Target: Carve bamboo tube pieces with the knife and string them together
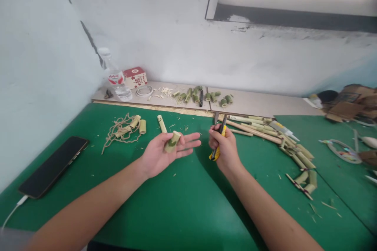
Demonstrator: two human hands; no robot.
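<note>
My left hand (160, 155) is turned palm up, with a short bamboo piece (172, 142) pinched between thumb and index finger; its other fingers stretch out to the right. A darker green patch of skin shows on that piece. In my right hand (225, 147) is a yellow and black utility knife (219, 139), gripped upright and apart from the bamboo. Just beyond my left hand lies a thin bamboo tube (161, 123) with a small face drawn on it. Bamboo pieces tied with twine (120, 131) rest further left on the green table (176, 211).
A phone (54, 166) on a cable lies at left. Along the back ledge stand a water bottle (118, 80), a red and white box (135, 77), a tape roll (144, 91) and cut green bamboo pieces (196, 96). Jointed bamboo sections (306, 157) and a glue bottle (282, 129) lie right.
</note>
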